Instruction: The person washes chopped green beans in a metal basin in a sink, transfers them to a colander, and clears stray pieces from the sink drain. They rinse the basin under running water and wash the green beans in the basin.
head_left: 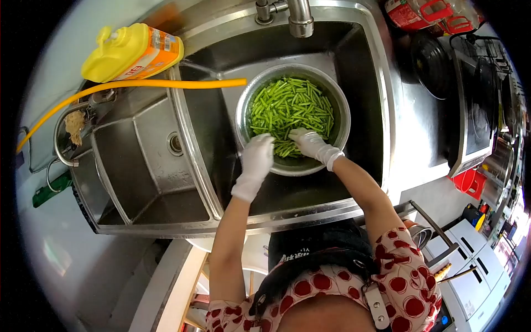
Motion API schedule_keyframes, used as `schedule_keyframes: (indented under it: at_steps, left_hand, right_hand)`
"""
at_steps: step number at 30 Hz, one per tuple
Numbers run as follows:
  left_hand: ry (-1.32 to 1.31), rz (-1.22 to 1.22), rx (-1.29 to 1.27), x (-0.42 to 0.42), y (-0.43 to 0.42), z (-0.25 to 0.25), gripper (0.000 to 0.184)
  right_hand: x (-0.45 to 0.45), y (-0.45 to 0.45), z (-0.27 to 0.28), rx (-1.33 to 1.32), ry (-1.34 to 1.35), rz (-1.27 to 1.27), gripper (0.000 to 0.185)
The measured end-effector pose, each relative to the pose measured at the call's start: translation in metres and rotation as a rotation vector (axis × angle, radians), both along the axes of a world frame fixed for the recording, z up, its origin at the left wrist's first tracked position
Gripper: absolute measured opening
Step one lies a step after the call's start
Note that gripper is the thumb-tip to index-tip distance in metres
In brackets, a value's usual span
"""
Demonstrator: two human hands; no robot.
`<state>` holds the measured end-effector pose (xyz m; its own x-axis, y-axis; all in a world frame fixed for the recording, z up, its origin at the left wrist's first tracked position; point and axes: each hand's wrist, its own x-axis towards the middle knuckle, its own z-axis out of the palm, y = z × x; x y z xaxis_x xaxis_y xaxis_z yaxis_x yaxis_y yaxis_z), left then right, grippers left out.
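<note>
Cut green beans [290, 108] fill much of a round metal bowl [344, 124], which sits in the larger sink basin [368, 72]. Both my hands wear white gloves. My left hand [258, 160] is at the bowl's lower left rim, its fingers curled together at the edge of the beans; what they hold, if anything, is too small to tell. My right hand [312, 145] reaches over the lower right part of the bowl, its fingertips bent down against the beans and partly hidden. The metal faucet [300, 19] stands beyond the bowl.
A yellow hose [182, 84] stretches over the divider to the bowl's upper left rim. Behind it stands a yellow jug [135, 52]. A smaller basin [160, 149] with a drain lies at left. A black pan lid [431, 65] and a stove [475, 110] are at right.
</note>
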<state>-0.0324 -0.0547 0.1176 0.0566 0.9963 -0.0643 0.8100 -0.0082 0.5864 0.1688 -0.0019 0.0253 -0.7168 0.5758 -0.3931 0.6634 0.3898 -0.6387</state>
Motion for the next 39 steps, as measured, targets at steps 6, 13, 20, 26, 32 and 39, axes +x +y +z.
schedule_keyframes:
  at_steps: [6,13,20,26,32,39]
  left_hand:
    - [0.284,-0.438,-0.403,0.007,-0.008,-0.066,0.032]
    - [0.356,-0.446,-0.46,-0.009,-0.008,-0.072,0.022]
    - [0.141,0.054,-0.316,0.017,0.007,-0.083,0.018]
    - [0.413,0.144,-0.389,0.038,0.014,-0.099,0.03]
    - [0.318,0.227,-0.357,0.042,0.009,-0.107,0.029]
    - [0.176,0.287,-0.131,0.055,0.002,-0.13,0.018]
  right_hand:
    - [0.032,-0.011,-0.007,0.109,-0.322,0.335,0.056]
    - [0.044,-0.012,0.011,0.105,-0.339,0.366,0.056]
    - [0.044,-0.017,0.008,0.12,-0.357,0.373,0.056]
    - [0.048,-0.026,-0.003,0.198,-0.29,0.309,0.054]
    - [0.048,-0.023,0.004,0.107,-0.299,0.307,0.052]
    - [0.047,-0.022,0.007,0.087,-0.312,0.293,0.051]
